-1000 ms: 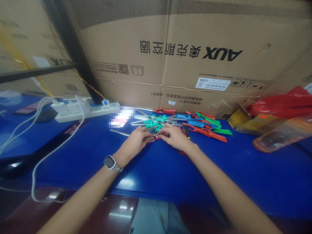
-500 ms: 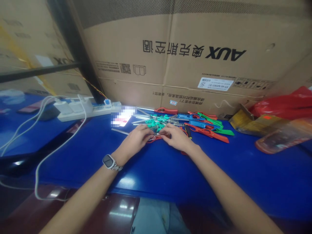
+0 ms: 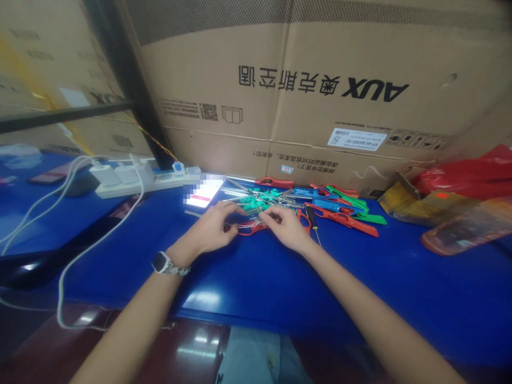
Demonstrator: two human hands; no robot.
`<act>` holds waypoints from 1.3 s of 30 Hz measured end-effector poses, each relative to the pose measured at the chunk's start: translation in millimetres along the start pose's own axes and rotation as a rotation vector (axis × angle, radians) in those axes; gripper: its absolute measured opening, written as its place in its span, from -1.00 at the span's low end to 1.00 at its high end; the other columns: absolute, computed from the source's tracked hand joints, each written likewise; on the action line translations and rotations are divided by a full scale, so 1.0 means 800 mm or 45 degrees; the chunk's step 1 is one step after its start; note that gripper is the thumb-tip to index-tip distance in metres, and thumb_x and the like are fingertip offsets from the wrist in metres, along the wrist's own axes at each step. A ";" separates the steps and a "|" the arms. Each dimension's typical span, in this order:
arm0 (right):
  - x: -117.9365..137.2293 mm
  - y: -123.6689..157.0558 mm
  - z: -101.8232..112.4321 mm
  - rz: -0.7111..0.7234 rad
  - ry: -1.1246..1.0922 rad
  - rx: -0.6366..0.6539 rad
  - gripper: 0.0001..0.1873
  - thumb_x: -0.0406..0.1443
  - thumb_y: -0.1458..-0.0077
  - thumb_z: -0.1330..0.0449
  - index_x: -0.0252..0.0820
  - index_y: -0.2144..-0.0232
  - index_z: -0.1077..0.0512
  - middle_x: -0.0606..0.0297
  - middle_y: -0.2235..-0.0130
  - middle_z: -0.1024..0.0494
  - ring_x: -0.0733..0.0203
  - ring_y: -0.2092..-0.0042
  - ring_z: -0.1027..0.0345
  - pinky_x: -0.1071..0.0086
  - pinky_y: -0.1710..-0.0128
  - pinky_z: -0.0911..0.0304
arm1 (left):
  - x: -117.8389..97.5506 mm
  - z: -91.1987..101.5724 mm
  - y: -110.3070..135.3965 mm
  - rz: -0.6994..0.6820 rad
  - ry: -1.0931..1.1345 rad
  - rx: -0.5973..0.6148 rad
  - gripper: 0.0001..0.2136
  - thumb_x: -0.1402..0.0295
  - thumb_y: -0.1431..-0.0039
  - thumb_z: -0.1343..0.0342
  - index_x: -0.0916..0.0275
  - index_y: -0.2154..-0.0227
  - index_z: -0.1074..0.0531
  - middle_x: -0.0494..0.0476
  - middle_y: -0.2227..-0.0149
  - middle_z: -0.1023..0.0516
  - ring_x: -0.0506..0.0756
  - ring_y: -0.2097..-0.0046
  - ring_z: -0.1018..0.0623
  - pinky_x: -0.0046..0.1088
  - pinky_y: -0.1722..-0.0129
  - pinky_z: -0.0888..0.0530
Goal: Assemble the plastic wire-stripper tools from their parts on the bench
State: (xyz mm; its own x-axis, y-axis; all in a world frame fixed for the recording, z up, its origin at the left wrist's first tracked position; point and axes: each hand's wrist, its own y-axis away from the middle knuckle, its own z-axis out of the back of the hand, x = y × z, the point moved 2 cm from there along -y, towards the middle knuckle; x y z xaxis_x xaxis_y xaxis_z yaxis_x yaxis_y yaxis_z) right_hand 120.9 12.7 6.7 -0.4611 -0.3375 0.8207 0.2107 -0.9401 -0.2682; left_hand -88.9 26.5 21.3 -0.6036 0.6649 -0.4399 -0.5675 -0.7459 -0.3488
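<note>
- The left hand (image 3: 216, 226) is partly open, palm toward the work, its thumb and forefinger parted with a gap between them; nothing shows gripped there.
- The right hand (image 3: 288, 226) has its fingers curled in toward the thumb, at the white wires (image 3: 245, 226); the tips are too small and blurred to tell whether they close on anything.
- The red casing (image 3: 250, 231) lies on the blue table (image 3: 280, 282) between the two hands, with the white wires over it.
- Just beyond the fingertips is a jumble of green parts (image 3: 256, 203), with metal tubes (image 3: 240, 179) pointing to the left.
- Just right of the right hand lies a screwdriver (image 3: 312, 220), its handle black and yellow.
- Farther right, blue casings (image 3: 328, 205), a long red casing (image 3: 348, 217) and green casings (image 3: 374, 218) lie overlapping.
- A lit phone (image 3: 206, 193), partly pixelated, lies behind the left hand.
- Left of it is a white power strip (image 3: 116, 188) with chargers plugged in.
- At the far right, a red bag (image 3: 468, 170) sits behind a clear container (image 3: 464, 229).
- A large carton (image 3: 304, 128), its print upside down, stands behind everything.
</note>
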 end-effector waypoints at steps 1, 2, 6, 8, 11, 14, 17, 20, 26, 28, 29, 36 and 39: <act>-0.001 0.000 0.001 -0.005 -0.022 0.000 -0.71 -0.14 -0.21 -0.14 -0.19 0.46 -0.45 0.35 0.48 -0.45 0.27 0.42 -0.26 0.40 0.39 -0.17 | 0.007 0.005 0.002 0.045 -0.059 0.020 -0.69 0.48 -0.04 -0.09 0.20 0.13 -0.49 0.17 0.09 -0.51 0.20 0.05 -0.49 -0.21 0.05 -0.45; -0.001 0.000 0.002 -0.010 -0.040 0.000 -0.71 -0.13 -0.21 -0.14 -0.19 0.45 -0.45 0.34 0.47 -0.46 0.26 0.40 -0.28 0.39 0.37 -0.19 | 0.014 0.009 0.004 0.102 -0.131 0.047 -0.69 0.48 0.00 -0.10 0.19 0.15 -0.50 0.17 0.11 -0.51 0.23 0.05 -0.49 -0.15 0.04 -0.44; -0.004 -0.001 0.003 -0.025 -0.083 0.006 -0.71 -0.11 -0.19 -0.16 -0.18 0.43 -0.47 0.33 0.45 -0.49 0.24 0.38 -0.33 0.36 0.31 -0.23 | 0.032 0.016 0.009 0.209 -0.296 0.172 -0.70 0.47 0.04 -0.11 0.15 0.19 -0.51 0.16 0.11 -0.51 0.31 -0.01 -0.46 -0.03 -0.02 -0.35; -0.004 -0.001 0.002 -0.025 -0.108 0.006 -0.72 -0.12 -0.19 -0.16 -0.19 0.42 -0.47 0.33 0.44 -0.51 0.25 0.38 -0.33 0.35 0.31 -0.24 | 0.035 0.014 0.008 0.214 -0.319 0.206 -0.70 0.50 0.03 -0.09 0.15 0.20 -0.50 0.14 0.13 -0.54 0.29 0.01 -0.48 -0.07 -0.01 -0.34; -0.004 -0.001 0.002 -0.029 -0.180 0.038 -0.74 -0.13 -0.18 -0.19 -0.20 0.40 -0.48 0.33 0.41 -0.53 0.25 0.35 -0.37 0.34 0.26 -0.26 | 0.038 0.012 0.005 0.217 -0.348 0.204 -0.74 0.54 0.00 -0.05 0.17 0.25 -0.49 0.12 0.20 -0.55 0.24 0.09 -0.52 -0.13 0.03 -0.35; -0.004 -0.002 0.007 -0.052 -0.300 0.097 -0.77 -0.14 -0.14 -0.24 -0.20 0.36 -0.50 0.29 0.34 -0.58 0.23 0.28 -0.44 0.30 0.18 -0.31 | 0.038 0.015 0.004 0.203 -0.322 0.163 -0.79 0.52 -0.03 -0.04 0.20 0.27 -0.49 0.14 0.23 -0.52 0.20 0.18 -0.53 -0.25 0.14 -0.40; -0.005 -0.003 0.015 -0.066 -0.323 0.148 -0.78 -0.16 -0.10 -0.29 -0.20 0.31 -0.53 0.26 0.31 -0.62 0.22 0.26 -0.47 0.29 0.18 -0.33 | 0.033 0.022 0.004 0.210 -0.287 0.067 -0.79 0.44 -0.09 -0.03 0.23 0.22 -0.49 0.16 0.20 -0.48 0.15 0.25 -0.51 -0.34 0.27 -0.40; -0.005 -0.002 0.022 -0.024 -0.158 0.136 -0.83 -0.21 -0.09 -0.30 -0.19 0.31 -0.56 0.27 0.31 -0.62 0.22 0.27 -0.45 0.30 0.21 -0.31 | 0.025 0.026 0.004 0.217 -0.280 0.012 -0.82 0.38 -0.09 -0.04 0.26 0.26 -0.47 0.14 0.26 -0.44 0.11 0.34 -0.46 -0.36 0.35 -0.36; -0.004 0.001 0.018 0.174 0.186 0.135 -0.92 -0.36 -0.13 -0.25 -0.17 0.32 -0.57 0.29 0.34 -0.56 0.24 0.28 -0.39 0.32 0.22 -0.29 | 0.016 0.020 0.007 0.275 -0.218 0.091 -0.90 0.36 -0.06 -0.02 0.22 0.46 -0.41 0.09 0.40 -0.45 0.07 0.45 -0.41 -0.39 0.44 -0.31; -0.007 0.000 0.015 0.249 0.251 0.151 -0.91 -0.37 -0.15 -0.24 -0.16 0.32 -0.57 0.30 0.34 -0.53 0.25 0.27 -0.37 0.32 0.23 -0.28 | 0.016 0.018 0.009 0.352 -0.212 0.136 -0.90 0.36 -0.04 -0.04 0.21 0.44 -0.43 0.07 0.43 -0.48 0.08 0.45 -0.43 -0.39 0.45 -0.30; -0.009 -0.001 0.014 0.264 0.264 0.161 -0.90 -0.37 -0.15 -0.24 -0.16 0.31 -0.57 0.30 0.34 -0.51 0.26 0.28 -0.36 0.33 0.24 -0.28 | 0.016 0.018 0.010 0.389 -0.213 0.159 -0.90 0.35 -0.03 -0.04 0.20 0.43 -0.44 0.06 0.44 -0.49 0.09 0.45 -0.44 -0.39 0.45 -0.30; -0.015 -0.004 0.012 0.177 0.237 0.275 -0.85 -0.35 -0.20 -0.23 -0.12 0.21 -0.60 0.29 0.27 -0.42 0.32 0.34 -0.32 0.37 0.32 -0.26 | 0.007 0.017 0.011 0.340 -0.280 0.095 -0.85 0.28 -0.02 -0.12 0.19 0.35 -0.49 0.11 0.32 -0.50 0.15 0.33 -0.49 -0.33 0.33 -0.39; -0.013 -0.004 0.013 0.195 0.251 0.283 -0.82 -0.36 -0.22 -0.21 -0.13 0.18 -0.60 0.28 0.26 -0.41 0.30 0.32 -0.32 0.35 0.27 -0.27 | -0.005 0.012 0.006 0.092 -0.293 -0.033 -0.84 0.31 -0.13 -0.11 0.23 0.27 -0.48 0.16 0.23 -0.46 0.16 0.24 -0.48 -0.27 0.21 -0.43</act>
State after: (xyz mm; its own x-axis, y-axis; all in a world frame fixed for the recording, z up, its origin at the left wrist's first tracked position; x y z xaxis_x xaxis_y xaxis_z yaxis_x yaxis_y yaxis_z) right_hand 133.8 19.9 4.4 -0.5632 -0.4973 0.6600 0.4629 -0.8514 -0.2465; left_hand -94.4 20.7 29.4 -0.7555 0.5990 -0.2654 -0.5053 -0.7906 -0.3460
